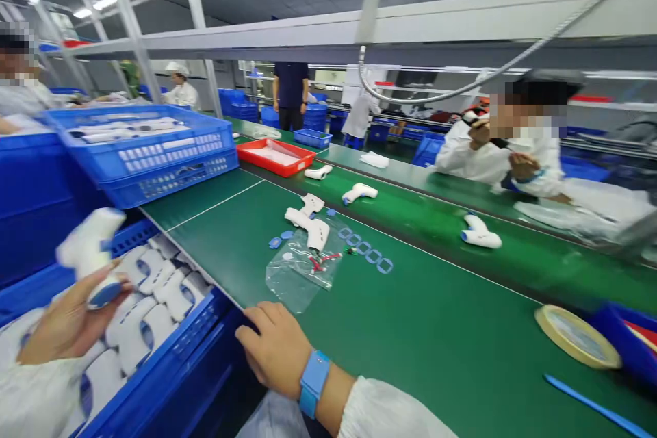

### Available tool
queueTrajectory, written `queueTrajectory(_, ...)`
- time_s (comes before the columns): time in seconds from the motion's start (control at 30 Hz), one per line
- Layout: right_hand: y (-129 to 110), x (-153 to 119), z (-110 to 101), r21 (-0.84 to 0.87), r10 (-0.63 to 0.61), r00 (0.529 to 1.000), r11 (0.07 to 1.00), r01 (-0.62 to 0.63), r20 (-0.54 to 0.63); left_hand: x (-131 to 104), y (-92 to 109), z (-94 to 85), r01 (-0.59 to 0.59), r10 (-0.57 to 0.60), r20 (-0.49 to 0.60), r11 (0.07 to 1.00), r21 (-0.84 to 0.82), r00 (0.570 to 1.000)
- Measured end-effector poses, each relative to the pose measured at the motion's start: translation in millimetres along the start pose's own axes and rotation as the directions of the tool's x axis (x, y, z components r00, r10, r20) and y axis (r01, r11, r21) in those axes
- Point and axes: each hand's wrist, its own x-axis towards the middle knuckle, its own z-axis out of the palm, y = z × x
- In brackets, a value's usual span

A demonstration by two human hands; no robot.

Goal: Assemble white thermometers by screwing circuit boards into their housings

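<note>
My left hand [76, 315] is closed around the handle of a white device [89, 243] with a blue end, slightly blurred, above a blue crate [205, 308] full of similar white devices [154, 280]. My right hand [277, 345], with a blue wristband, rests at the near edge of the green table [410, 328]; its fingers are bent over the edge and partly hidden. Beyond it lie white shell parts [312, 224], a clear plastic bag [295, 280], small red-wired parts [323, 261], and a row of blue rings [365, 248].
Stacked blue crates [169, 150] stand at the left, beside a red tray [277, 156]. White devices [481, 231] lie on the green belt [410, 209]. A tape roll [577, 335] and blue stick [595, 404] lie at right. A person [534, 137] sits across the belt.
</note>
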Motion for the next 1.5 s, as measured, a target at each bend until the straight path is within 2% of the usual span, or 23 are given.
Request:
queueTrajectory(0.03, -1, -4, -6, 0.016, 0.035, 0.999, 0.999, -0.035, -0.008, -13, 4, 30.9, 0.057, -0.028, 0.224, 0.991, -0.123, 0.974)
queueTrajectory(0.07, -1, -9, -14, 0.030, 0.077, 0.997, 0.997, -0.077, -0.011, -28, 6, 62.3, 0.112, -0.040, 0.404, 0.981, -0.157, 0.914)
queueTrajectory(0.13, -2, -25, -33, 0.066, 0.196, 0.980, 0.979, -0.195, -0.016, -67, 4, 123.6, 0.198, -0.074, 0.703, 0.975, -0.097, 0.707)
queueTrajectory(0.17, -1, -36, -44, 0.103, 0.274, 0.961, 0.958, -0.269, -0.029, -88, 0, 152.1, 0.210, -0.086, 0.802, 0.977, -0.049, 0.591)
queueTrajectory(0.23, 2, -65, -66, 0.230, 0.469, 0.878, 0.868, -0.439, -0.096, -132, -13, 202.3, 0.238, -0.103, 0.879, 0.971, -0.012, 0.466)
queueTrajectory(0.27, 5, -83, -77, 0.314, 0.577, 0.804, 0.797, -0.516, -0.143, -154, -21, 223.4, 0.280, -0.146, 0.914, 0.959, 0.037, 0.378)
queueTrajectory(0.3, 8, -102, -86, 0.401, 0.681, 0.707, 0.711, -0.578, -0.188, -173, -30, 241.5, 0.319, -0.205, 0.936, 0.942, 0.108, 0.287)
queueTrajectory(0.37, 15, -143, -101, 0.547, 0.843, 0.485, 0.526, -0.651, -0.233, -208, -48, 269.3, 0.368, -0.297, 0.948, 0.899, 0.237, 0.114)
queueTrajectory(0.43, 23, -179, -111, 0.653, 0.934, 0.279, 0.357, -0.668, -0.225, -234, -66, 286.8, 0.376, -0.337, 0.942, 0.872, 0.314, -0.007)
queueTrajectory(0.5, 30, -206, -117, 0.726, 0.970, 0.119, 0.238, -0.646, -0.212, -251, -81, 296.2, 0.362, -0.357, 0.930, 0.859, 0.362, -0.084)
queueTrajectory(0.57, 36, -221, -120, 0.772, 0.979, 0.011, 0.169, -0.613, -0.205, -261, -90, 300.3, 0.349, -0.378, 0.916, 0.848, 0.400, -0.131)
queueTrajectory(0.63, 40, -226, -121, 0.793, 0.981, -0.038, 0.132, -0.595, -0.192, -266, -95, 301.4, 0.348, -0.402, 0.902, 0.832, 0.431, -0.157)
queueTrajectory(0.67, 41, -226, -121, 0.794, 0.981, -0.045, 0.126, -0.594, -0.189, -267, -96, 301.2, 0.353, -0.417, 0.893, 0.820, 0.449, -0.167)
queueTrajectory(0.73, 43, -224, -121, 0.776, 0.977, -0.025, 0.152, -0.612, -0.212, -267, -98, 300.2, 0.374, -0.453, 0.870, 0.786, 0.492, -0.193)
queueTrajectory(0.87, 42, -223, -118, 0.678, 0.952, 0.073, 0.266, -0.685, -0.299, -266, -102, 297.0, 0.434, -0.489, 0.832, 0.710, 0.554, -0.262)
queueTrajectory(0.93, 41, -225, -115, 0.643, 0.947, 0.089, 0.276, -0.714, -0.308, -266, -105, 295.5, 0.453, -0.493, 0.822, 0.686, 0.569, -0.285)
queueTrajectory(1.1, 40, -226, -110, 0.613, 0.934, 0.082, 0.293, -0.734, -0.348, -267, -108, 293.5, 0.462, -0.488, 0.817, 0.674, 0.576, -0.307)
queueTrajectory(1.3, 37, -221, -109, 0.593, 0.910, 0.050, 0.309, -0.744, -0.411, -268, -108, 291.8, 0.442, -0.476, 0.830, 0.703, 0.558, -0.290)
queueTrajectory(1.5, 38, -218, -110, 0.665, 0.933, -0.005, 0.252, -0.703, -0.359, -270, -107, 290.1, 0.397, -0.456, 0.837, 0.738, 0.546, -0.303)
